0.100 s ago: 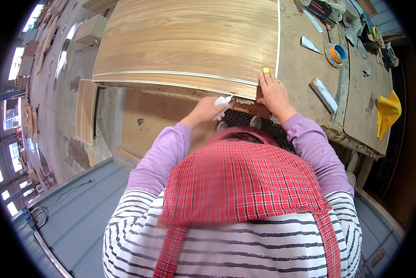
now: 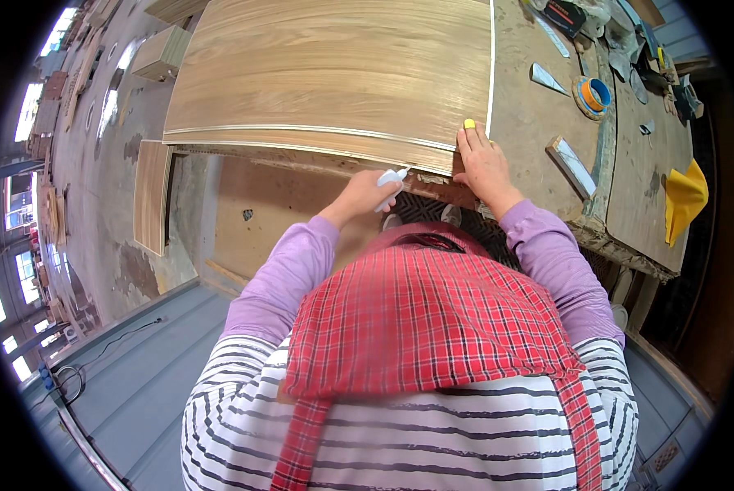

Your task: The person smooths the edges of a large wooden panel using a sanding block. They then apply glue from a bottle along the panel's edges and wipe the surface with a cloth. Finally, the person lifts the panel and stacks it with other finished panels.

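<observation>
The wood-grain panel lay along the near edge of the table, pale edging apparently in place down its right side; what remained could not be told. The left hand's fingers were clamped round a white bottle, its nozzle at the panel's near side. The right hand's fingers, straight and nearly together, rested on the panel's near right corner.

floor: grey, patchy | windows: bright, far left | workbench: tan, right

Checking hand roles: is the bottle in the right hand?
No, the left hand holds the bottle; the right hand rests on the board.
</observation>
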The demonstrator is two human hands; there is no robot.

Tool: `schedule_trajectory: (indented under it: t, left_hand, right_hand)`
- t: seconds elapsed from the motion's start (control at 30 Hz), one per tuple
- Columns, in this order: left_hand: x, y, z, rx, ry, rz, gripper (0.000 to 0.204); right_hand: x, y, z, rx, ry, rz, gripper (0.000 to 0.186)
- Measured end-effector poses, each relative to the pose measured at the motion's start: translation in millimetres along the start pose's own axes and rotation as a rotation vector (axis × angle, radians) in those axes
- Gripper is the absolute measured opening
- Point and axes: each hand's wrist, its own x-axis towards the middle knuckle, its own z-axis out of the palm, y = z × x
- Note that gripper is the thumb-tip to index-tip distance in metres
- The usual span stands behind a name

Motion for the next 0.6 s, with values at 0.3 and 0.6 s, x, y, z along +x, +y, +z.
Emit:
schedule_trajectory:
  t: [0.3, 0.6]
  left_hand:
    - [-0.4, 0.0, -2.2, -0.007, 0.006, -0.011, 0.036]
    - [3.9, -0.6, -2.2, 0.004, 0.015, -0.003, 0.033]
  right_hand:
    - [0.3, -1.3, 0.0, 0.012, -0.009, 0.019, 0.09]
    - [0.2, 0.0, 2.1, -0.014, 0.015, 0.012, 0.088]
